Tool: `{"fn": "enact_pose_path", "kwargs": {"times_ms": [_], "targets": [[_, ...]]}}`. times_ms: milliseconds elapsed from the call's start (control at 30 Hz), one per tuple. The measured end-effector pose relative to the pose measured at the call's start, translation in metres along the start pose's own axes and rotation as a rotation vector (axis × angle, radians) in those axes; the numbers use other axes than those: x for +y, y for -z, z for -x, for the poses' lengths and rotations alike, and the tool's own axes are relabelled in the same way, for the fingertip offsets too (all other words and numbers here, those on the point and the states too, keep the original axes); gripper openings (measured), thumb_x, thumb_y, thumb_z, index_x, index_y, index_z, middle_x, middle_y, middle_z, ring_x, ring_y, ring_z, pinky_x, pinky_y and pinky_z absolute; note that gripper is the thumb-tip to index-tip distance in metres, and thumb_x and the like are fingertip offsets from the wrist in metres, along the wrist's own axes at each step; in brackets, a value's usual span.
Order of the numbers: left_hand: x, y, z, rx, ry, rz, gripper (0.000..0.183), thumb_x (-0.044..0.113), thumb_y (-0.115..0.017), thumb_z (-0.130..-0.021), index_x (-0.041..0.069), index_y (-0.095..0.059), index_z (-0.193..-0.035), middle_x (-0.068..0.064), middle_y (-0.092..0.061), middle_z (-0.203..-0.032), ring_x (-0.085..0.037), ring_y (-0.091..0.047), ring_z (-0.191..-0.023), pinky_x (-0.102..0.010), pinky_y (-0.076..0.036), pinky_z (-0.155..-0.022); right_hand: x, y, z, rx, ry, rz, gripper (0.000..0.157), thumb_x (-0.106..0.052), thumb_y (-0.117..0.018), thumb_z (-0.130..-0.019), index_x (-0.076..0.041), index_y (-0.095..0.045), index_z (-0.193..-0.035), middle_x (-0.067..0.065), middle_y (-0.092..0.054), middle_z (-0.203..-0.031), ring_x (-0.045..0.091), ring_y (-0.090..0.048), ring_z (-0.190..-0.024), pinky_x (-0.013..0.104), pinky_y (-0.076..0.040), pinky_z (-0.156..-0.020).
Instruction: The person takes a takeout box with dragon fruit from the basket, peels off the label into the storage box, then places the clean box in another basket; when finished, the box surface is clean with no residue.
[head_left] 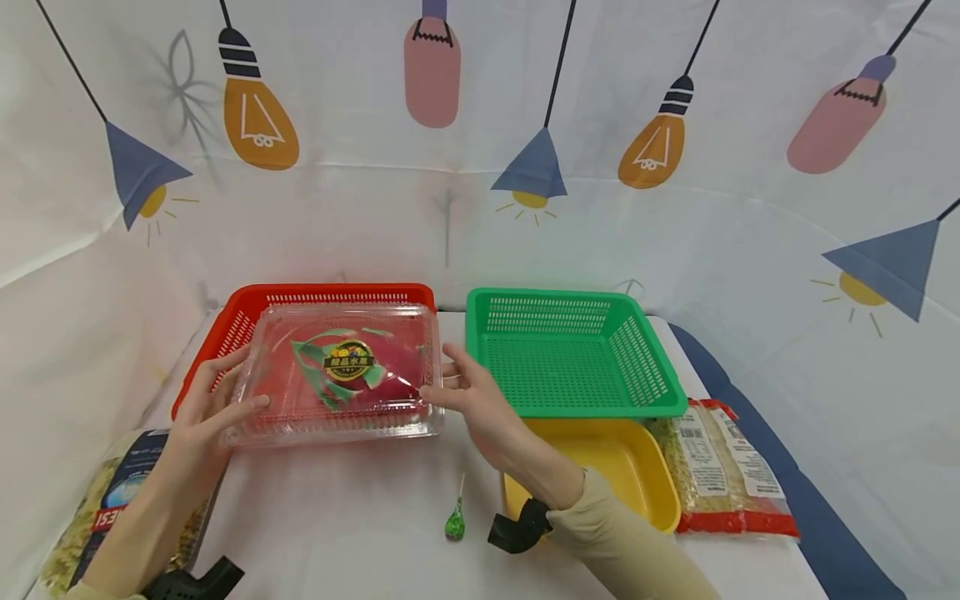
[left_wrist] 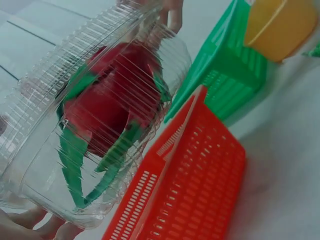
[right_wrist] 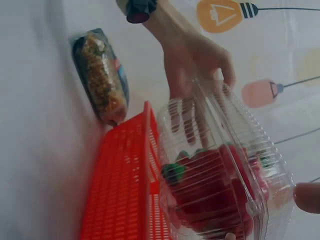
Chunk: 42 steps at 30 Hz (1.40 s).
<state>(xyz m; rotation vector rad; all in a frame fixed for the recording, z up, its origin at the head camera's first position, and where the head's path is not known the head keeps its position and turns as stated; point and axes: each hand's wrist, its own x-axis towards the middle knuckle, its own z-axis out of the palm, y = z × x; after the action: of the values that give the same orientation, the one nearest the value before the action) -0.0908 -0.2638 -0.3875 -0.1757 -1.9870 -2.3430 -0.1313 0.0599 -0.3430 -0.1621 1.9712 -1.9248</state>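
A clear plastic clamshell box [head_left: 270, 392] with a red and green dragon fruit [head_left: 393, 367] inside is held up over the red basket [head_left: 247, 312]. My left hand [head_left: 206, 408] grips its left end, thumb on top and fingers underneath. At the other end my right hand [head_left: 480, 408] holds the right edge between thumb and fingers. A round black and gold label [head_left: 348, 361] sits on the lid. The left wrist view shows the box [left_wrist: 30, 165] tilted above the red basket's rim [left_wrist: 170, 150]. In the right wrist view the left hand's fingers [right_wrist: 190, 120] lie against the box.
Right of the red basket stands a green basket [head_left: 555, 358], with a yellow tray [head_left: 630, 467] in front of it. Bagged food lies on the far right [head_left: 723, 467] and a pasta bag [head_left: 112, 500] on the left. A green lollipop [head_left: 455, 523] lies on the white table.
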Motion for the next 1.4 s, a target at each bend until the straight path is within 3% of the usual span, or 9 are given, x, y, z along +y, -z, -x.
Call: {"fn": "enact_pose_path", "kwargs": {"times_ms": [200,400,567,700,800,933,1033,1233,1400], "targets": [[-0.003,-0.003,0.014,0.01,0.044,-0.131,0.054,0.006,-0.05,-0.1,0.028,-0.033,-0.146,0.008,-0.031,-0.151,-0.008,-0.033,-0.13,-0.018,-0.05,-0.085,0.01,0.007,0.014,-0.061,-0.034,-0.007,0.079,-0.019,-0.069,-0.091,-0.003,-0.028,-0.156,0.012,-0.058,-0.117,0.022,-0.053,-0.111,0.057,-0.029,-0.116],[-0.003,-0.011,0.028,-0.003,0.036,-0.277,0.075,0.005,-0.055,-0.097,0.032,-0.018,-0.157,0.006,-0.034,-0.141,-0.011,-0.033,-0.124,-0.019,-0.051,-0.081,0.021,0.012,0.025,-0.099,-0.034,0.037,0.08,-0.02,-0.071,-0.091,0.002,-0.029,-0.154,0.009,-0.06,-0.107,0.02,-0.055,-0.099,0.049,-0.035,-0.113],[-0.012,-0.012,0.04,0.019,0.15,-0.344,0.079,0.013,-0.056,-0.099,0.041,-0.012,-0.159,0.006,-0.029,-0.146,-0.014,-0.028,-0.128,-0.018,-0.049,-0.08,0.031,0.013,0.037,-0.124,-0.035,0.102,0.08,-0.022,-0.072,-0.091,0.005,-0.03,-0.153,0.007,-0.059,-0.104,0.018,-0.055,-0.096,0.044,-0.041,-0.109],[-0.021,-0.013,0.056,0.041,0.221,-0.319,0.08,0.014,-0.055,-0.1,0.043,-0.01,-0.159,0.007,-0.025,-0.145,-0.017,-0.028,-0.125,-0.025,-0.053,-0.079,0.039,0.012,0.049,-0.15,0.004,0.191,0.079,-0.025,-0.075,-0.089,0.004,-0.036,-0.151,0.006,-0.06,-0.104,0.019,-0.055,-0.097,0.033,-0.047,-0.097],[-0.024,-0.014,0.067,0.065,0.256,-0.319,0.08,0.017,-0.056,-0.099,0.043,-0.009,-0.158,0.004,-0.02,-0.15,-0.023,-0.025,-0.127,-0.048,-0.057,-0.087,0.046,0.011,0.057,-0.186,0.034,0.227,0.07,-0.025,-0.075,-0.088,0.002,-0.045,-0.145,0.005,-0.06,-0.1,0.019,-0.056,-0.095,0.025,-0.048,-0.084],[-0.032,-0.011,0.078,0.072,0.304,-0.327,0.08,0.019,-0.058,-0.099,0.041,-0.009,-0.158,0.004,-0.004,-0.165,-0.034,-0.013,-0.137,-0.076,-0.033,-0.096,0.058,0.01,0.063,-0.24,0.039,0.232,0.057,-0.024,-0.074,-0.088,-0.002,-0.053,-0.136,0.003,-0.06,-0.094,0.016,-0.059,-0.09,0.021,-0.049,-0.075],[-0.044,-0.006,0.085,0.065,0.326,-0.311,0.078,0.016,-0.058,-0.099,0.041,-0.012,-0.156,0.006,0.001,-0.167,-0.038,-0.007,-0.141,-0.075,-0.025,-0.099,0.068,0.008,0.065,-0.261,0.04,0.237,0.046,-0.022,-0.075,-0.088,-0.002,-0.058,-0.126,0.001,-0.06,-0.089,0.012,-0.059,-0.083,0.02,-0.047,-0.073],[-0.072,0.001,0.09,0.037,0.358,-0.271,0.069,0.011,-0.058,-0.1,0.037,-0.019,-0.151,0.001,-0.009,-0.16,-0.038,-0.002,-0.146,-0.076,-0.021,-0.109,0.09,0.003,0.058,-0.29,0.017,0.239,0.03,-0.017,-0.075,-0.087,-0.004,-0.063,-0.111,0.0,-0.058,-0.084,0.008,-0.057,-0.075,0.018,-0.048,-0.065],[-0.088,0.003,0.085,0.019,0.391,-0.18,0.076,0.011,-0.057,-0.1,0.036,-0.011,-0.154,-0.012,0.009,-0.164,-0.045,0.01,-0.148,-0.083,-0.006,-0.103,0.102,-0.001,0.046,-0.26,-0.013,0.248,0.029,-0.012,-0.074,-0.086,-0.001,-0.062,-0.111,0.002,-0.06,-0.084,0.009,-0.055,-0.072,0.018,-0.046,-0.061]]}}
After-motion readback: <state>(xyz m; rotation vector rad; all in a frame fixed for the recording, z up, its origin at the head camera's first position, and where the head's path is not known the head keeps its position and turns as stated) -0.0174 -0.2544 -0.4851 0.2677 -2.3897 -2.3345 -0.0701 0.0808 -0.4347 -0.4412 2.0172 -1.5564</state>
